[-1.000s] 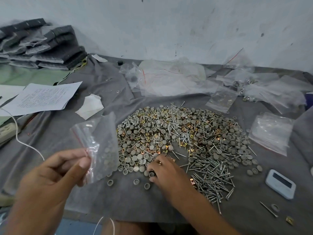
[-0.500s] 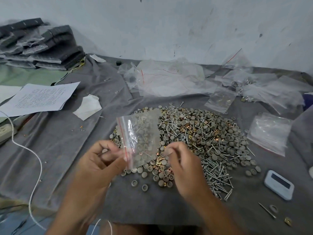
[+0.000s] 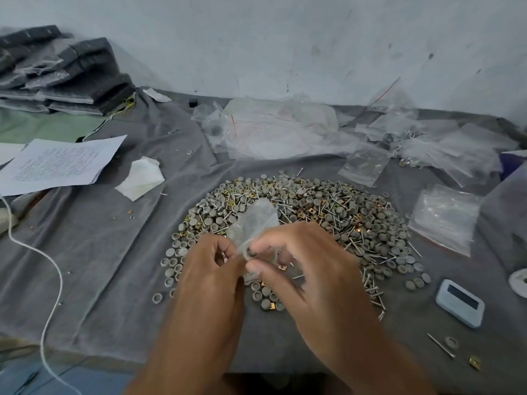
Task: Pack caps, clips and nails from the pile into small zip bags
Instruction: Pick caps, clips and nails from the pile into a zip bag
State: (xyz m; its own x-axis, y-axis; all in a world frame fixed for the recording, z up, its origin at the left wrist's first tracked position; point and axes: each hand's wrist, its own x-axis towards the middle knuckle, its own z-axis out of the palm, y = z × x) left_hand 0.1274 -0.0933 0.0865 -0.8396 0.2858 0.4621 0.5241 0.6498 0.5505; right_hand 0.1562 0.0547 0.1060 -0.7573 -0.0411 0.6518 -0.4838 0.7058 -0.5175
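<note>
While both hands pinch it, the small clear plastic zip bag [image 3: 253,223] hangs over the pile.

The left hand [image 3: 211,269] and right hand [image 3: 308,269] hold its mouth. It looks thin, light, floppy and slippery, so the rim is best to hold. The pile of round grey caps, gold clips and thin steel nails [image 3: 313,212] looks hard, on the cloth-covered counter [image 3: 114,252].

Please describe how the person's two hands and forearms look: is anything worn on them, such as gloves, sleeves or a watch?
Both hands are bare. The left hand and right hand wear no gloves. No ring shows on the fingers, though they are somewhat blurred. Both forearms are uncovered down to the bottom edge of the picture: no sleeve, watch or bracelet is visible. I see no markings or bandages.
</note>
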